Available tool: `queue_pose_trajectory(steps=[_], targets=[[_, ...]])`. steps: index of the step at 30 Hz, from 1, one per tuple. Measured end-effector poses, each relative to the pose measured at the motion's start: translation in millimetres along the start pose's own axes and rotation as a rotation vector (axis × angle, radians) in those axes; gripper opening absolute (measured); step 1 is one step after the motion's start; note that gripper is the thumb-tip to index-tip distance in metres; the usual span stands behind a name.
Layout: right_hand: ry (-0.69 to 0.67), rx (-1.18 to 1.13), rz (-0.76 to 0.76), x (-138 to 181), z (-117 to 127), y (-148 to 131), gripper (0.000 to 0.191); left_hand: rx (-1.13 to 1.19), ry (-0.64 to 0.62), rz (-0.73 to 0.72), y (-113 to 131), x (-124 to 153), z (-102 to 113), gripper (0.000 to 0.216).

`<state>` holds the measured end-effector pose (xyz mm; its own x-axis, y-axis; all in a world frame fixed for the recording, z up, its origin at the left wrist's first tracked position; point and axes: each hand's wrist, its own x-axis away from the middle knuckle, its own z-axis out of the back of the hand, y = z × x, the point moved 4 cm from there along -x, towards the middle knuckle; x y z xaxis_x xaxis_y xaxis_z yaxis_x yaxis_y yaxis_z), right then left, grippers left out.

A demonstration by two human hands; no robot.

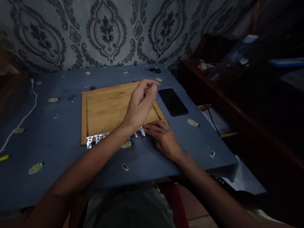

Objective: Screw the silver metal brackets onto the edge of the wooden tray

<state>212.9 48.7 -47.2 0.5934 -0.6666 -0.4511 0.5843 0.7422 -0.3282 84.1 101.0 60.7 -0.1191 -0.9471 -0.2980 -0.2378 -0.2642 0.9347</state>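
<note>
A wooden tray (pixel 99 109) lies on a blue-grey table (pixel 51 146). Along its near edge sits a row of small silver metal pieces (pixel 96 138). My left hand (pixel 140 104) hovers over the tray's right side with thumb and fingertips pinched together; whatever is between them is too small to make out. My right hand (pixel 163 136) rests on the table at the tray's near right corner, fingers curled, its tips touching the last silver piece (pixel 142 130) of the row.
A black phone (pixel 172 101) lies right of the tray. Yellow perforated discs (pixel 35 168) and tiny parts dot the table. A white cable (pixel 23 119) runs along the left side. A dark cluttered shelf (pixel 216 66) stands at right; patterned wallpaper is behind.
</note>
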Motion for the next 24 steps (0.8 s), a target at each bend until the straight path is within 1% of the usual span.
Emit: queue_pose_trajectory(steps=[3, 5, 7, 10, 12, 13, 15, 18, 19, 21, 22, 24], targets=[[-0.002, 0.002, 0.006, -0.4, 0.8, -0.8, 0.064, 0.032, -0.012, 0.041, 0.7, -1.1, -3.1, 0.020], [0.005, 0.003, 0.013, -0.3, 0.9, -0.9, 0.064, 0.051, -0.063, 0.078, 1.7, -1.6, -5.8, 0.022], [0.016, 0.005, 0.016, -0.2, 0.6, -0.4, 0.064, 0.049, -0.144, 0.094, 2.5, -1.5, -8.6, 0.023], [0.018, 0.007, 0.017, -0.2, -0.5, 0.5, 0.065, 0.001, -0.248, 0.073, 2.6, -0.6, -8.7, 0.023], [0.010, 0.008, 0.014, -0.4, -1.3, 1.0, 0.067, -0.088, -0.276, 0.024, 3.7, 0.1, -3.9, 0.022], [0.011, 0.008, 0.014, -0.6, -1.5, 1.1, 0.067, -0.170, -0.278, -0.020, 5.5, 0.6, -0.1, 0.023], [0.015, 0.008, 0.017, -0.6, -1.6, 1.2, 0.067, -0.424, -0.273, -0.135, 12.0, 2.6, 7.9, 0.026], [0.035, 0.010, 0.034, -0.3, -1.2, 0.9, 0.063, -0.938, -0.268, -0.274, 24.2, 8.3, 16.1, 0.030], [0.039, 0.011, 0.037, -0.1, -1.1, 0.9, 0.062, -1.096, -0.264, -0.286, 28.0, 10.4, 17.7, 0.031], [0.039, 0.014, 0.036, 0.2, -1.1, 0.8, 0.061, -1.349, -0.267, -0.250, 34.2, 14.0, 19.4, 0.037], [0.035, 0.014, 0.032, 0.2, -1.2, 0.8, 0.061, -1.438, -0.280, -0.212, 36.7, 15.5, 19.7, 0.041], [0.021, 0.015, 0.020, 0.1, -1.3, 0.7, 0.062, -1.539, -0.318, -0.149, 41.4, 18.1, 19.2, 0.045]])
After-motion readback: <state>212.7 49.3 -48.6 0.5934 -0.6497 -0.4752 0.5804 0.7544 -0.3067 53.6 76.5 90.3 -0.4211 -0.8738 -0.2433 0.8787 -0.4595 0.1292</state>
